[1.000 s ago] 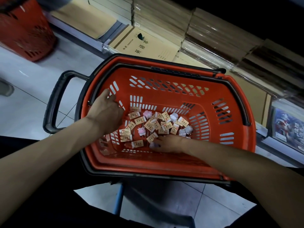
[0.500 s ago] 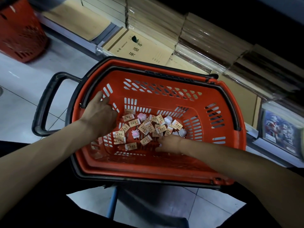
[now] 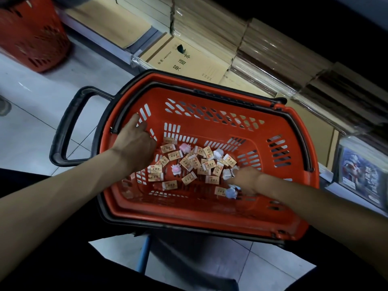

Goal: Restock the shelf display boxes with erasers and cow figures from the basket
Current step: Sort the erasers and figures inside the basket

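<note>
Reaching into the red basket (image 3: 210,215), the right hand (image 3: 246,181) lies among pale cow figures (image 3: 230,192); I cannot tell whether its fingers pinch one. The left hand (image 3: 134,148) sets its index finger against the side wall, its other fingers hidden. Erasers (image 3: 190,178) litter the basket floor. Beyond, notebook stacks (image 3: 174,57) fill the shelf.

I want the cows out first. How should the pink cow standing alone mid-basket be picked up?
Pinch the pink cow across its body, coming straight down: it stands upright, apart from the erasers, with bare basket floor beside it for fingertips. The left hand looks nearer.
</note>
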`<state>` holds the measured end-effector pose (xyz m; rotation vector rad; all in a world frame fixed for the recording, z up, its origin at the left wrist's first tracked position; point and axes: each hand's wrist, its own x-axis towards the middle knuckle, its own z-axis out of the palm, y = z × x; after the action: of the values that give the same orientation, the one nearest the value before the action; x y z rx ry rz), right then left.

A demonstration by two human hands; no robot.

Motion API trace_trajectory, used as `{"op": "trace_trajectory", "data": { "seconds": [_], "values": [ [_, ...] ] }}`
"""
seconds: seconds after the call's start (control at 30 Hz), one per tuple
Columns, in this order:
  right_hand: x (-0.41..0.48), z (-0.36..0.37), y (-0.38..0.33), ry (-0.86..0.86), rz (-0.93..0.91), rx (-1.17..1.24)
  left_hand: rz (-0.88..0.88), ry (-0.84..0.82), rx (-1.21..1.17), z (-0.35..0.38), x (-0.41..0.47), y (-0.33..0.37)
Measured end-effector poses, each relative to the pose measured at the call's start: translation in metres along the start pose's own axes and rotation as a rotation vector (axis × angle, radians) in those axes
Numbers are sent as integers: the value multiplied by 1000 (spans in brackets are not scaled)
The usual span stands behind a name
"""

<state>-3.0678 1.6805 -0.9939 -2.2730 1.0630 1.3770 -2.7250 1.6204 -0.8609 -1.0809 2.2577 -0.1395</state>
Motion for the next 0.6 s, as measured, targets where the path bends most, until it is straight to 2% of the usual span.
{"op": "trace_trajectory", "data": {
  "seconds": [0.2,0.33,0.43,0.5,0.6],
  "values": [
    [14,7,-2,-59,59,-61,1,-2,-3,-2,0,1],
    [17,1,-21,-30,111,-230,13,-11,0,1,0,1],
    [18,3,-40,27,75,-298,15,-23,1,5,2,2],
    [23,6,-48,36,50,-236,15,-24,-2,9,3,1],
    [31,5,-55,15,106,-131,14,-10,-9,8,3,1]
  ]
}}
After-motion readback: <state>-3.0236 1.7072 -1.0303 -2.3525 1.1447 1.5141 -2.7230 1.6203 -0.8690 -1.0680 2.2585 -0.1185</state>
